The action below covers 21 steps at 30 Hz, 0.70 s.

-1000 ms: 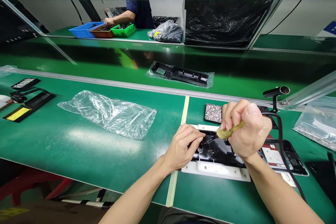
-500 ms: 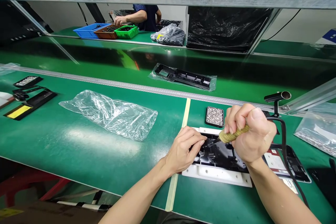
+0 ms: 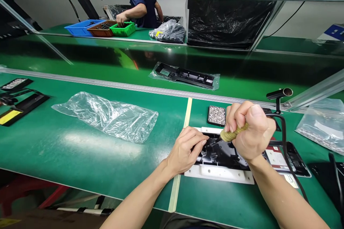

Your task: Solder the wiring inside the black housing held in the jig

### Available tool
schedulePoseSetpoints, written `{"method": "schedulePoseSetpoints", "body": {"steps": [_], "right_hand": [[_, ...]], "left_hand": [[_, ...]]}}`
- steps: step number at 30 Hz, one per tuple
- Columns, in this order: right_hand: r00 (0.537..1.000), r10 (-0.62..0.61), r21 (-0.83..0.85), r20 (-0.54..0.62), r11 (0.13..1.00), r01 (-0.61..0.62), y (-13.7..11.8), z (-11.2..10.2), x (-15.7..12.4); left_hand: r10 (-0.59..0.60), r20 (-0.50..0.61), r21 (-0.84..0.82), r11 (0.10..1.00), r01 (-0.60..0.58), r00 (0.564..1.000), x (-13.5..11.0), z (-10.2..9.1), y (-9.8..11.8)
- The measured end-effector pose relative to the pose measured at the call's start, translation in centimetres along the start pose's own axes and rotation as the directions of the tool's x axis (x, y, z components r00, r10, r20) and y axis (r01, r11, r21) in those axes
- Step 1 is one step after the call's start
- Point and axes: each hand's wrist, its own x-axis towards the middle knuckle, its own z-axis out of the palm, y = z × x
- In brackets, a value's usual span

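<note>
My right hand (image 3: 251,128) is closed in a fist round the yellow-wrapped handle (image 3: 233,133) of a corded tool that looks like a soldering iron. Its dark tip points down left into a long black plastic panel (image 3: 224,155). The panel lies in a white fixture (image 3: 219,174) with raised edges. Over the panel's left end, my left hand (image 3: 186,148) holds it, thumb and forefinger close together near the tool's tip. Whether a small part sits between those fingertips is hidden. A small black tray of shiny metal pieces (image 3: 216,115) stands just behind the fixture.
A black cord (image 3: 285,150) loops past my right wrist, near a tube-shaped holder (image 3: 279,93). Clear plastic bag (image 3: 107,116) lies left; a bagged black part (image 3: 185,76) lies beyond the rail. Across, a co-worker's hand (image 3: 122,18) reaches into a green bin (image 3: 125,30).
The view has shifted slightly, so most things appear a little higher and further left. Both my hands keep their hold. The co-worker's hand has gone down into the green bin.
</note>
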Motion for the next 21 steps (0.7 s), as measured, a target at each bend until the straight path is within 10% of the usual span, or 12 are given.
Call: {"method": "schedulePoseSetpoints", "body": {"steps": [21], "right_hand": [[0.997, 0.046, 0.031, 0.069, 0.998, -0.048, 0.4, -0.8, -0.5]], "left_hand": [[-0.054, 0.041, -0.043, 0.998, 0.055, 0.998, -0.6, -0.4, -0.4]]}}
